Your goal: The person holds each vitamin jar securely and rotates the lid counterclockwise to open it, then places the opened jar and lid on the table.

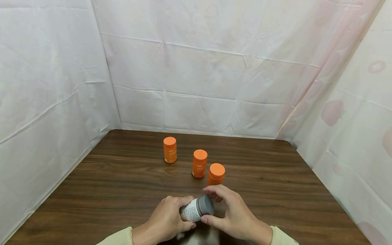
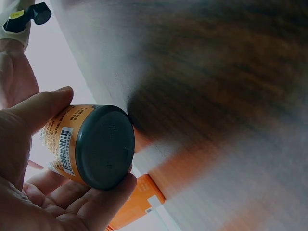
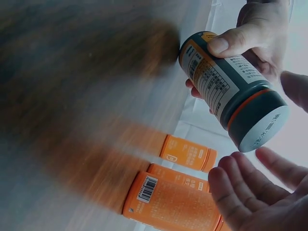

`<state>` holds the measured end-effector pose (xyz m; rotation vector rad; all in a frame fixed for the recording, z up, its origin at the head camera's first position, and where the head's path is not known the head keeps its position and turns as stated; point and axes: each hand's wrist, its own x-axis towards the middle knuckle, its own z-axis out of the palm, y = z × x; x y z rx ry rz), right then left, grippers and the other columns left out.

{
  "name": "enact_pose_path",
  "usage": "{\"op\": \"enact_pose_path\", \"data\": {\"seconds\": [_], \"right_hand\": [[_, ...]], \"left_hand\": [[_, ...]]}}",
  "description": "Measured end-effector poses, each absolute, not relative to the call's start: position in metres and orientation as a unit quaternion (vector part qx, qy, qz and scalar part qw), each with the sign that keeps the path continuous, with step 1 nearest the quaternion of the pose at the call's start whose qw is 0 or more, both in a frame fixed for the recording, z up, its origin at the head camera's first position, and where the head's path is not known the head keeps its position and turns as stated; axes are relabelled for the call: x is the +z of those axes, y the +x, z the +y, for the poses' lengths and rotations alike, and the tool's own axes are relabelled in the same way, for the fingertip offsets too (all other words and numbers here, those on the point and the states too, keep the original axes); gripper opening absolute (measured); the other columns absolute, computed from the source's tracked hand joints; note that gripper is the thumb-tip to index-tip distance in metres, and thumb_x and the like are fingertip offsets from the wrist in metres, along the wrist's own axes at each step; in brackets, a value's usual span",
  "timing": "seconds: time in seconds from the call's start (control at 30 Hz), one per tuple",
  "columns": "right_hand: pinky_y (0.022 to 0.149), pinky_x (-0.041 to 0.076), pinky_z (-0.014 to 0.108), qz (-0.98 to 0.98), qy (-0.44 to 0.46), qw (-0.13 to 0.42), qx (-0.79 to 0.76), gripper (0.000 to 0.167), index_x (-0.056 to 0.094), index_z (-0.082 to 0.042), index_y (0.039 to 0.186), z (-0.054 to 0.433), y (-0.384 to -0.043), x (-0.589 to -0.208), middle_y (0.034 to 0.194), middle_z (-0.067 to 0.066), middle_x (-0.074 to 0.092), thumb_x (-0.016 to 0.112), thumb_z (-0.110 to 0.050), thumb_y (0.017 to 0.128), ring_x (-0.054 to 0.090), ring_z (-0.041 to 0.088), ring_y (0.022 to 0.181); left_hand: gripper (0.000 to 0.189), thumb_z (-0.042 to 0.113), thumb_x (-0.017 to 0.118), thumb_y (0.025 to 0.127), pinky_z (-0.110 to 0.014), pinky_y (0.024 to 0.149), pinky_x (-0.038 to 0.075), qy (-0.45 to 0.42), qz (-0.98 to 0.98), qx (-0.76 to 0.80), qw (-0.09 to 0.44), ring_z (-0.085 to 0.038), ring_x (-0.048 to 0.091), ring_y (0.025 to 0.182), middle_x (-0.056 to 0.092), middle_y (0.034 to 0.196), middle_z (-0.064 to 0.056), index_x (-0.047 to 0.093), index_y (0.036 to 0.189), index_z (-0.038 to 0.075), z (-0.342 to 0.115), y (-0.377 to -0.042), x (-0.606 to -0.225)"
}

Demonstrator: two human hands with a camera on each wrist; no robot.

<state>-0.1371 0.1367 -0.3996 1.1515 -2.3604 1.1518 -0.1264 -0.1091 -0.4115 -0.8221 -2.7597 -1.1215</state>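
My left hand (image 1: pixel 167 215) grips a dark grey bottle (image 1: pixel 191 211) with a printed label, thumb on one side and fingers curled round the other. The bottle is tilted, its grey cap (image 3: pixel 260 122) pointing toward my right hand (image 1: pixel 232 213). An orange ring shows just under the cap. In the left wrist view the bottle's dark base (image 2: pixel 107 147) faces the camera, beside a barcode on the label. Thumb and fingers of my right hand are spread around the cap, with a gap between fingertips and cap in the right wrist view.
Three orange bottles with orange lids stand upright on the dark wooden table (image 1: pixel 122 183): one at the back left (image 1: pixel 169 150), one mid-table (image 1: pixel 199 165), and one (image 1: pixel 216 174) just beyond my right hand. Pale curtains (image 1: pixel 196 68) hang around the table's back and sides.
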Motion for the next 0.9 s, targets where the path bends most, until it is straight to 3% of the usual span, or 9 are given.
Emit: {"op": "enact_pose_path", "data": {"seconds": [0.13, 0.43, 0.9], "right_hand": [[0.073, 0.054, 0.030, -0.836, 0.352, 0.124, 0.402, 0.050, 0.063, -0.022, 0.125, 0.1356, -0.1359, -0.4005, 0.104, -0.013, 0.065, 0.084, -0.041, 0.085, 0.062, 0.008, 0.090], [0.060, 0.054, 0.028, -0.853, 0.284, 0.061, 0.434, 0.034, 0.068, -0.019, 0.111, 0.1325, -0.1335, -0.3959, 0.086, -0.010, 0.065, 0.080, -0.043, 0.089, 0.060, 0.006, 0.068], [0.057, 0.052, 0.025, -0.851, 0.286, 0.046, 0.438, 0.031, 0.069, -0.018, 0.105, 0.1304, -0.1339, -0.3918, 0.081, -0.008, 0.063, 0.080, -0.043, 0.089, 0.057, 0.004, 0.064]], "left_hand": [[0.043, 0.023, 0.095, 0.069, -0.022, 0.062, 0.049, -0.264, -0.893, -0.364, 0.027, 0.003, 0.058, 0.071, 0.065, 0.084, 0.021, 0.072, 0.104, 0.031, -0.1089, -0.1259, -0.4113], [0.045, 0.022, 0.095, 0.069, -0.023, 0.064, 0.050, -0.263, -0.893, -0.363, 0.029, 0.003, 0.059, 0.073, 0.066, 0.086, 0.021, 0.073, 0.107, 0.032, -0.1086, -0.1263, -0.4118], [0.047, 0.023, 0.096, 0.069, -0.024, 0.066, 0.051, -0.263, -0.895, -0.358, 0.031, 0.003, 0.060, 0.075, 0.069, 0.090, 0.019, 0.073, 0.109, 0.029, -0.1090, -0.1271, -0.4125]]}}
